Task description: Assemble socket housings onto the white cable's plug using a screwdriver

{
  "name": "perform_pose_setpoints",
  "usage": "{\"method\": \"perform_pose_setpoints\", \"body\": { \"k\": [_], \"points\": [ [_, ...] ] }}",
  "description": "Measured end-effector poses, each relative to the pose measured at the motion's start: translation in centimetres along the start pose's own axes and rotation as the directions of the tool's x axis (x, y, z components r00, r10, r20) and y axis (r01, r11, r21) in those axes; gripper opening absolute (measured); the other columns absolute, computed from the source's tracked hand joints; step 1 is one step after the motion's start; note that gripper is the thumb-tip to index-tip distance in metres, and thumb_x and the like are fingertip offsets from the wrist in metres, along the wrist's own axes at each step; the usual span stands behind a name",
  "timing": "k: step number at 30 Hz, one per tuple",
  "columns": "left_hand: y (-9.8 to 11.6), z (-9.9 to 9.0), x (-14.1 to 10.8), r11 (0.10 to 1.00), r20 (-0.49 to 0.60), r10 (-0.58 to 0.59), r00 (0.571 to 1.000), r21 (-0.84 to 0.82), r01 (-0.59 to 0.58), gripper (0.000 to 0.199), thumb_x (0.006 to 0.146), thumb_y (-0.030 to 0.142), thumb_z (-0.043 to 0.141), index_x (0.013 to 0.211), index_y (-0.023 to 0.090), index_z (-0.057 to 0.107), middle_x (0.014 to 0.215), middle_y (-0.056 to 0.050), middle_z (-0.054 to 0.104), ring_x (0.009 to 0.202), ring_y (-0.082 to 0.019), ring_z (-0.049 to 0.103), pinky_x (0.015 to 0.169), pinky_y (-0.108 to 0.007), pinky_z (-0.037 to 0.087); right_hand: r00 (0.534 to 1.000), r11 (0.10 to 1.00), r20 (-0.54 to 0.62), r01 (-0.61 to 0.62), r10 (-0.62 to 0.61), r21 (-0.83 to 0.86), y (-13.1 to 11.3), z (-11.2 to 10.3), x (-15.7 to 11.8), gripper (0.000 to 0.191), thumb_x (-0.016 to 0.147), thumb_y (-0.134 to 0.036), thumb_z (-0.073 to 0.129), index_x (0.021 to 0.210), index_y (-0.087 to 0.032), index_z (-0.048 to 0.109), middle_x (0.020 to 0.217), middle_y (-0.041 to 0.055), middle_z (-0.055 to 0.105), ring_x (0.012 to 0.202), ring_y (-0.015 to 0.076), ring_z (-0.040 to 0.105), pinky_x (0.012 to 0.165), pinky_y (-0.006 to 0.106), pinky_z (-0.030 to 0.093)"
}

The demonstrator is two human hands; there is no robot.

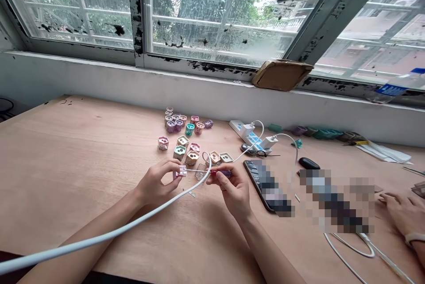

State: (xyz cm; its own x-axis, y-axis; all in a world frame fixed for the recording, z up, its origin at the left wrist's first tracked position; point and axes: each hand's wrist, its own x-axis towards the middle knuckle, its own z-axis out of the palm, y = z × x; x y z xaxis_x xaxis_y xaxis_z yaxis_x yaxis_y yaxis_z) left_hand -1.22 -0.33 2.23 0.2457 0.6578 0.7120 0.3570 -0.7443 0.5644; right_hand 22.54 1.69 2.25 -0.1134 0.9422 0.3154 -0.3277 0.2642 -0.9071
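My left hand [158, 181] pinches a small pale pink part, apparently a pencil sharpener insert [182, 170], between thumb and fingers. A screwdriver [222, 173] with a dark red-purple handle is gripped in my right hand [234, 189]. Its thin shaft points left and its tip meets the pink part. Beneath the shaft a clear plastic case [200, 172] stands on the table, partly hidden by a white cable [166, 209]. Just beyond my hands are several small two-hole sharpeners, among them a green one [179, 152], a pink one [163, 143] and an orange one [192, 157].
A phone [265, 186] lies right of my right hand. Behind it are a power strip [252, 136] with chargers and a black mouse-like object [308, 163]. Another person's hand [400, 213] rests at the right edge. The white cable crosses in front of my left forearm.
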Motion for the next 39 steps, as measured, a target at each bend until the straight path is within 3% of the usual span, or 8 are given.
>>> {"method": "perform_pose_setpoints", "body": {
  "k": [5,12,20,39],
  "points": [
    [-0.2,0.0,0.0,1.0,0.008,-0.004,1.0,0.002,0.004,0.016,0.088,0.006,0.064,0.099,0.018,0.065,0.102,-0.007,0.07,0.076,-0.012,0.066,0.074,-0.024,0.059,1.0,1.0,-0.007,-0.014,0.014,0.005,0.0,0.0,0.0,0.024,0.081,-0.038,0.083,0.089,-0.02,0.071,0.086,0.0036,0.078,0.062,0.0155,0.073,0.063,0.029,0.065],
    [-0.4,0.2,-0.4,0.999,0.053,-0.004,0.999,-0.036,0.006,0.02,0.086,0.004,0.063,0.1,0.019,0.063,0.107,-0.007,0.069,0.088,-0.014,0.069,0.073,-0.021,0.057,0.993,0.999,-0.111,-0.037,0.038,0.008,0.4,-0.5,0.3,0.034,0.077,-0.045,0.086,0.087,-0.018,0.069,0.07,0.0046,0.078,0.052,0.0171,0.073,0.053,0.026,0.063],
    [0.3,0.1,-0.4,0.999,0.108,-0.016,0.994,-0.049,0.022,0.014,0.089,0.008,0.065,0.099,0.018,0.063,0.107,-0.009,0.068,0.086,-0.014,0.069,0.075,-0.021,0.055,0.984,0.998,-0.168,-0.059,0.057,-0.009,0.5,-0.6,0.3,0.039,0.071,-0.049,0.088,0.082,-0.016,0.07,0.061,0.0037,0.074,0.05,0.0212,0.073,0.046,0.031,0.065],
    [0.6,0.0,-0.2,1.0,0.082,0.002,0.997,-0.013,-0.001,0.009,0.088,0.01,0.062,0.094,0.017,0.064,0.104,-0.012,0.07,0.087,-0.017,0.071,0.075,-0.025,0.057,0.988,0.996,-0.15,-0.036,0.023,-0.078,0.3,-0.5,0.3,0.038,0.074,-0.051,0.086,0.081,-0.016,0.071,0.059,0.0039,0.073,0.046,0.0213,0.071,0.043,0.031,0.064]
  ]
}}
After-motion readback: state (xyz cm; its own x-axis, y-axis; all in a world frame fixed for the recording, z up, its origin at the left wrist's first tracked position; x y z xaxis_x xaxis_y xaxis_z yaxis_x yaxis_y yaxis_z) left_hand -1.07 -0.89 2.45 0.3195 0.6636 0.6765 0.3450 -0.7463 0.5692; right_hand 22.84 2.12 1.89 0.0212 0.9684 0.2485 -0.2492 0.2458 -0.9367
